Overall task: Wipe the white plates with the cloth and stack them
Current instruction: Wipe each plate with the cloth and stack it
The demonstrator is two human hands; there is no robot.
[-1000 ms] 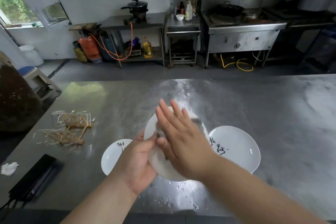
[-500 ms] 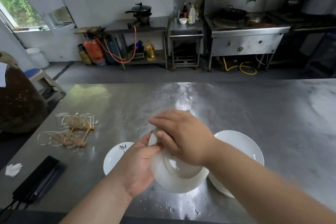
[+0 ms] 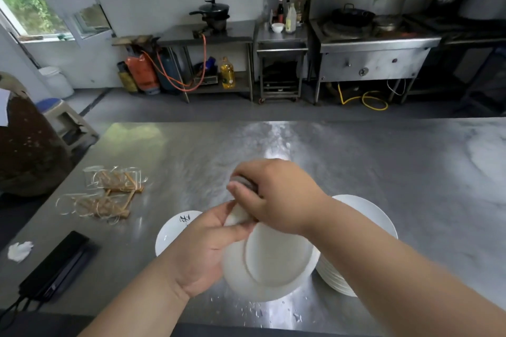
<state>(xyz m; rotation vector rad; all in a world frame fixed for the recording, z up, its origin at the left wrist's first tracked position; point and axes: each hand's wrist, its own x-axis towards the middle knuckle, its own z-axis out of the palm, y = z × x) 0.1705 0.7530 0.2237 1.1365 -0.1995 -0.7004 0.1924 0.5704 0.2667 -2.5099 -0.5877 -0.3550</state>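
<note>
**Mia:** What is over on the left?

**Ben:** A lone plate [image 3: 172, 232] with black marks on it. It lies flat on the steel table [image 3: 383, 161] and nobody is touching it. I think it still needs its wipe.

**Mia:** What is the left hand [image 3: 200, 252] doing?

**Ben:** Its fingers curl round the edge of the held plate [image 3: 273, 260]. That plate is tipped up above the table, close to the person.

**Mia:** Where is the cloth [image 3: 242, 182]?

**Ben:** It is a grey lump at the plate's far edge. The right hand [image 3: 279, 197] is bunched round it and squeezes it on the rim.

**Mia:** So that plate is being wiped?

**Ben:** It looks that way. I can't tell how clean it is.

**Mia:** And on the right?

**Ben:** A stack [image 3: 367, 213] of white plates sits just beside the held one. Those look done. I'd say most of the job is finished, with this plate and the lone plate left.
</note>
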